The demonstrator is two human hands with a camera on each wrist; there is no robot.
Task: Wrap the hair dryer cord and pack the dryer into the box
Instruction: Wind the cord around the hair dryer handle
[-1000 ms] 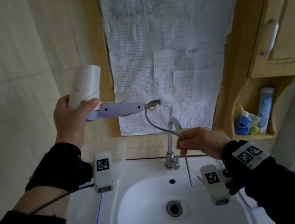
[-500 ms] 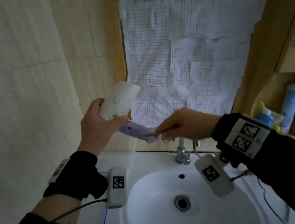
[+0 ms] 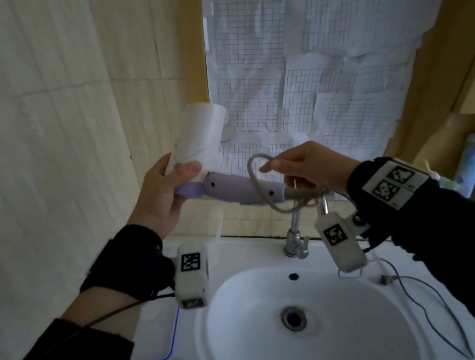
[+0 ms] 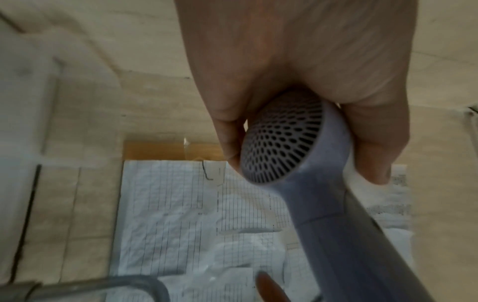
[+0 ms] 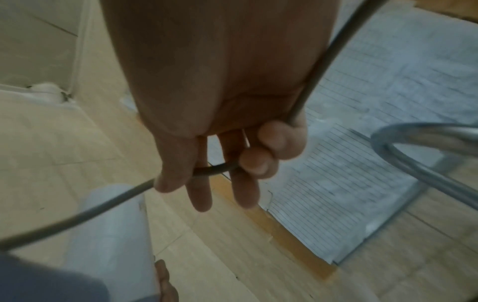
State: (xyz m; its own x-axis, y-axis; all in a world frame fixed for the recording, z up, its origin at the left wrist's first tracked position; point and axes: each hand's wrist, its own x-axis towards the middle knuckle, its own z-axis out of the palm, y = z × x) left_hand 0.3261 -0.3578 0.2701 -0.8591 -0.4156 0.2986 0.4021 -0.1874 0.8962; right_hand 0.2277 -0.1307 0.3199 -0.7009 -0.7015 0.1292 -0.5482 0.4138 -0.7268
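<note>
Mid-frame, left hand [image 3: 159, 196] grips hair dryer [image 3: 205, 142] barrel; right hand [image 3: 307, 164] pinches cord [image 3: 255, 182] looped over handle.

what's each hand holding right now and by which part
The left hand grips the hair dryer by its white barrel, near the handle joint. The right hand pinches the cord, looped over the handle.

The scene was viewed from the head, looking forward and down over a white sink [image 3: 276, 323] toward a wall papered with gridded sheets [image 3: 304, 53]. The left hand [image 4: 297, 61] and the hair dryer [image 4: 284, 143] were seen at very close range from the left wrist, along the palm. From the right wrist the right hand [image 5: 220, 81] and the cord [image 5: 77, 214] filled the frame, somewhat blurred; the gridded sheets and the dryer were shared by all three views.
</note>
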